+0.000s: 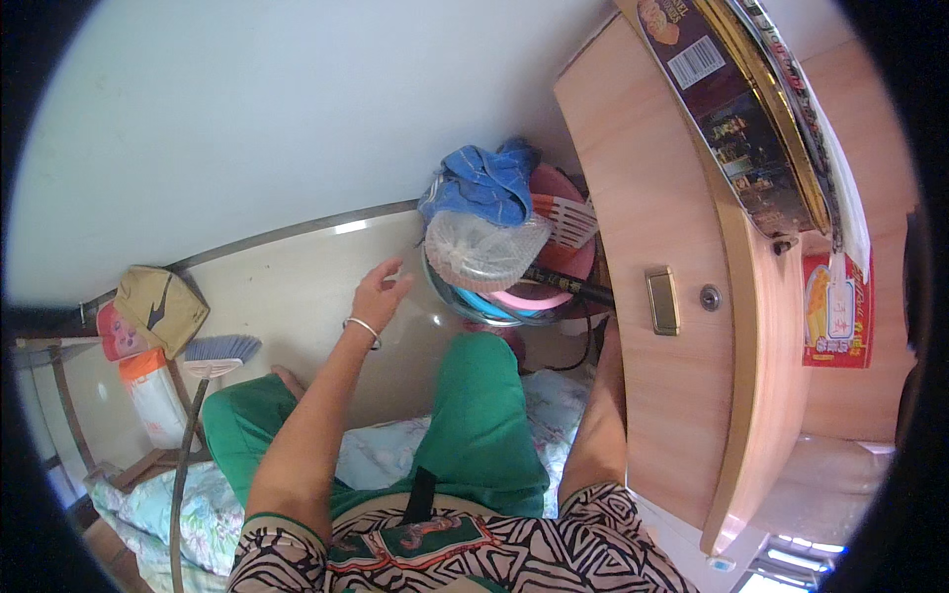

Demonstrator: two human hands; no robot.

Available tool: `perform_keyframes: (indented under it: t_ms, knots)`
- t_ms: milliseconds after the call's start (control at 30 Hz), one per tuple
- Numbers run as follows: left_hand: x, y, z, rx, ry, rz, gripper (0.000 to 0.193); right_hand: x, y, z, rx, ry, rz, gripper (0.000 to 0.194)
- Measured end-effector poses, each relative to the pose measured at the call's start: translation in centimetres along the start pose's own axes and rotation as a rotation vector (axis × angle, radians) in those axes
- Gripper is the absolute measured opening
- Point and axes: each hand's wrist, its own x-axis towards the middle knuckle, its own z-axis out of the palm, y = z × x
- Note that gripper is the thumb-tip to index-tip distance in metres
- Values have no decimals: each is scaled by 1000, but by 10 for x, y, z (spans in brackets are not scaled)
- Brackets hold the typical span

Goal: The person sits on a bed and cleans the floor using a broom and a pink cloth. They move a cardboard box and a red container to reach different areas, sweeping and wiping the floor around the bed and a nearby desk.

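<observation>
My left hand (382, 293), with a bangle at the wrist, hangs above the bare floor with its fingers apart and nothing in them. To its right stands a stack of basins (541, 296) in pink and blue. A clear plastic bag (482, 252) and a crumpled blue cloth (485, 178) lie on top. A slotted plastic piece (571, 222), white and orange-red, sticks out beside them. My right forearm (604, 422) reaches down along the wooden cabinet (667, 222); the cabinet's edge hides most of that hand, so its grip cannot be seen.
A broom (215, 356) leans at the left by a tan bag (163, 307) and a white-and-orange package (156, 396). A dark tin box (741, 126) sits on the cabinet. Floral bedding (378, 452) lies beneath me. A dark cable (589, 341) curves under the basins.
</observation>
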Motion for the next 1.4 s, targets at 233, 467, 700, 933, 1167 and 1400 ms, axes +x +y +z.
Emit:
perform_keyframes:
  t_ms: [233,467,700,933,1167,1400]
  knots:
    - [11,21,54,-238,0,-214,85,-70,9,16,-53,30,320,42]
    - [8,17,56,-211,-78,-169,90,-132,40,116,-762,-389,-170,43]
    - [-15,21,27,-49,-212,-108,85,-80,81,246,-1391,-670,-811,78]
    - [-79,-19,-82,-10,-29,-272,71,-52,120,256,-1943,-710,-581,59]
    - [-133,-37,-148,-281,162,-389,61,-76,23,302,-1025,-843,-837,24]
    - [-157,4,-137,-345,183,-191,62,-149,54,272,-1569,-1009,-836,22]
